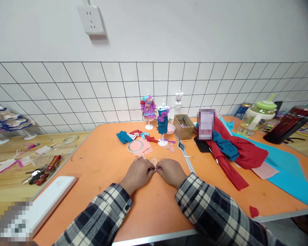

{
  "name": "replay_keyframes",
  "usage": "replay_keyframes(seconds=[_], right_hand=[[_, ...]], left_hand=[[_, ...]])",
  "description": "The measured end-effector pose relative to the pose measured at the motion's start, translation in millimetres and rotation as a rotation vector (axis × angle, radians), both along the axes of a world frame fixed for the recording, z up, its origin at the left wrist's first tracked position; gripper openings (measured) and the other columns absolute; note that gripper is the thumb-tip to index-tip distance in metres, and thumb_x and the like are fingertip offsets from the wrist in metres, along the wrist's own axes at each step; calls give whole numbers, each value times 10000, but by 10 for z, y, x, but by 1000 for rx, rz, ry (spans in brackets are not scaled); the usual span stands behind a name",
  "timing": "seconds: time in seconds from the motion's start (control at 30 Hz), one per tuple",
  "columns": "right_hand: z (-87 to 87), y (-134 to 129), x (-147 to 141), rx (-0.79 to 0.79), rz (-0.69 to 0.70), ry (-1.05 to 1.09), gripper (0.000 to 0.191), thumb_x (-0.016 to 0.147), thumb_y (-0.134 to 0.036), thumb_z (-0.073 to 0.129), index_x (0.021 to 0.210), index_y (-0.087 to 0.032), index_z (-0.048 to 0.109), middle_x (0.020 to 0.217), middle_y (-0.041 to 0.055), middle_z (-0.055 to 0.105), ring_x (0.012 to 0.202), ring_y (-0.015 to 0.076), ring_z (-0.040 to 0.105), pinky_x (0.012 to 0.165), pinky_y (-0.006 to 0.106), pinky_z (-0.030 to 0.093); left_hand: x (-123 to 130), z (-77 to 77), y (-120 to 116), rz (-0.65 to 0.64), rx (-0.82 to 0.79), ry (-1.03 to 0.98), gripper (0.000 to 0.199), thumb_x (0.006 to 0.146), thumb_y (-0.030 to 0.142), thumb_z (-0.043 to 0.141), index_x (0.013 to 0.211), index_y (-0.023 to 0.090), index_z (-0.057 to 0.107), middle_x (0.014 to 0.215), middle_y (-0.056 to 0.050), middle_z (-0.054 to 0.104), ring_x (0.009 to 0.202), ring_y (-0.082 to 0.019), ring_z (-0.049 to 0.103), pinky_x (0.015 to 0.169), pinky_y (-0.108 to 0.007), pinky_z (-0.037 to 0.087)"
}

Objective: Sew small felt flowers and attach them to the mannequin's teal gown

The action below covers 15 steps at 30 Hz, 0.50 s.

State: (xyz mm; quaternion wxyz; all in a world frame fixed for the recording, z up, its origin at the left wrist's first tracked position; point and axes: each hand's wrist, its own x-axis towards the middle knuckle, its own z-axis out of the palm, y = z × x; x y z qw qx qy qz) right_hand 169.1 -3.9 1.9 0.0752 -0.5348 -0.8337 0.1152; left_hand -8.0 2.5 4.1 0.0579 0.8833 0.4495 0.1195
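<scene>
Fingers of left hand (139,173) and right hand (171,171) pinching together, gripping small pale-pink piece (154,160) between tips, low over orange tabletop (146,208); exact hold hiding behind knuckles. Uneven pulling possibly tearing or creasing thin piece; loose pinch possibly letting it slip. Pink scraps (170,148) lying beyond right hand, easily mixing in. Tape roll (135,152) resting on pink sheets (146,149). Blue-dressed mannequin (163,125) standing ahead, blocking forward reach, possibly tipping if bumped.

Item: phone screen (206,124), right of centre, pixelated beyond our reading. Item: white box (52,201), lower left, its near end pixelated to us. Item: sleeves (97,215), cut by the bottom edge.
</scene>
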Motion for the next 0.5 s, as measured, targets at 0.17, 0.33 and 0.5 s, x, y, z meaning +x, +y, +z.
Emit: replay_keyframes(seconds=[0.17, 0.33, 0.5], right_hand=[[-26, -2, 7, 29, 0, 69, 204, 913, -278, 495, 991, -248, 681, 942, 27, 666, 874, 161, 591, 663, 258, 336], [-33, 8, 5, 36, 3, 36, 242, 925, -307, 470, 950, -252, 705, 921, 36, 666, 881, 170, 602, 648, 268, 328], [0, -14, -12, 35, -30, -9, 260, 936, -295, 431, 899, -231, 680, 899, 36, 664, 829, 164, 607, 603, 277, 308]], left_hand=[[-12, -11, 3, -21, 27, 9, 164, 856, 242, 575, 878, 272, 735, 837, -28, 735, 860, -213, 648, 964, -427, 353], [-8, 4, -2, -21, 28, 14, 168, 863, 250, 563, 860, 264, 731, 805, -26, 727, 829, -208, 645, 932, -416, 368], [10, 20, -5, -8, 40, 20, 162, 845, 225, 562, 836, 241, 723, 783, -39, 717, 806, -212, 636, 830, -376, 403]])
